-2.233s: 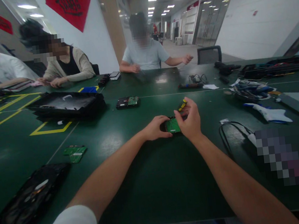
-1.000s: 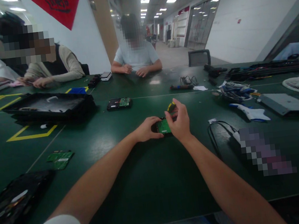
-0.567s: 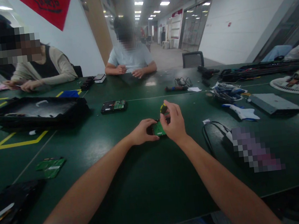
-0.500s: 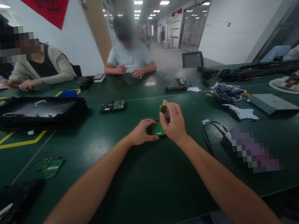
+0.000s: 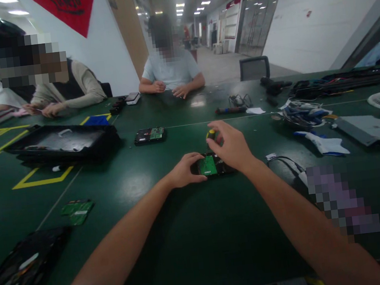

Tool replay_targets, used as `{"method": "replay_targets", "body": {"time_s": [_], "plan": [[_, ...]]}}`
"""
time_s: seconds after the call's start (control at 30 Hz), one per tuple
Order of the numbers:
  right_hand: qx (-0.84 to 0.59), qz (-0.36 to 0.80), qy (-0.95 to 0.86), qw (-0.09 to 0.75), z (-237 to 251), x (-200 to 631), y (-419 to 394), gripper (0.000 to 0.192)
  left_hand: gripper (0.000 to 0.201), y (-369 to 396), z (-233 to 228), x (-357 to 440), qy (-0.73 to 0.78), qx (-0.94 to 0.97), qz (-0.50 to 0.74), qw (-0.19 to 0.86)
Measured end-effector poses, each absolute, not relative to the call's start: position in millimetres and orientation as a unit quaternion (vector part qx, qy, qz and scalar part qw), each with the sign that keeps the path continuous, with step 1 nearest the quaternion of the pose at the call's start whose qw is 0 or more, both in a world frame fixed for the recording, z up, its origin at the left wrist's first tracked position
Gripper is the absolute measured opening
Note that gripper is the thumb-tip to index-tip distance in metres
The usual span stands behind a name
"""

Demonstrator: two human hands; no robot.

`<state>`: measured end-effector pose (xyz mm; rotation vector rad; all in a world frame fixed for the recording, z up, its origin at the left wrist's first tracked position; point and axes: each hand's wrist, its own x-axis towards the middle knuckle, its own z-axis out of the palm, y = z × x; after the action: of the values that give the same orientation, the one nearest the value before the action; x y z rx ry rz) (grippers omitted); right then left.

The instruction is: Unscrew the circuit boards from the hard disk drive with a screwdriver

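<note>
A hard drive (image 5: 208, 166) lies on the green table in front of me, its green circuit board facing up. My left hand (image 5: 188, 169) grips the drive's left end between thumb and fingers. Over the drive, my right hand (image 5: 231, 143) holds a screwdriver (image 5: 211, 134) by its yellow and black handle, upright above the board. The screwdriver's tip is too small and dark to make out. Part of the drive's right end is shaded by my right hand.
Another hard drive (image 5: 150, 135) lies beyond my left hand. Black trays (image 5: 63, 143) stand at the left, with a loose green circuit board (image 5: 77, 211) nearer me. A grey metal box (image 5: 372, 128), a blue-white glove (image 5: 325, 142) and cables (image 5: 303, 113) lie to the right. Co-workers sit across the table.
The view has turned slightly left, so things appear shifted right. My right hand has changed its hold at the screwdriver's handle, and more of the drive shows. The left hand keeps its grip.
</note>
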<state>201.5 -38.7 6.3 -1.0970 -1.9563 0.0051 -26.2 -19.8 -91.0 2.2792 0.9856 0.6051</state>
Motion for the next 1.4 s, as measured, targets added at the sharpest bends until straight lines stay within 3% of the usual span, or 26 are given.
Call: {"method": "replay_targets", "body": {"time_s": [0.37,0.7,0.9,1.4], "plan": [[-0.446,0.078,-0.767,0.455,11.8,213.4,-20.6,0.018,0.089,-19.1,-88.8,-24.5,0.372,0.85,0.23,0.294],[-0.489,0.148,-0.769,0.384,37.8,207.5,-17.1,0.016,0.087,-17.6,-87.6,-24.2,0.362,0.853,0.247,0.283],[-0.517,0.195,-0.733,0.396,39.6,211.4,-24.1,0.014,0.085,-18.1,-87.6,-24.0,0.361,0.853,0.251,0.281],[-0.5,0.166,-0.753,0.394,38.5,212.7,-38.7,0.016,0.084,-19.6,-89.6,-25.5,0.362,0.853,0.241,0.288]]}}
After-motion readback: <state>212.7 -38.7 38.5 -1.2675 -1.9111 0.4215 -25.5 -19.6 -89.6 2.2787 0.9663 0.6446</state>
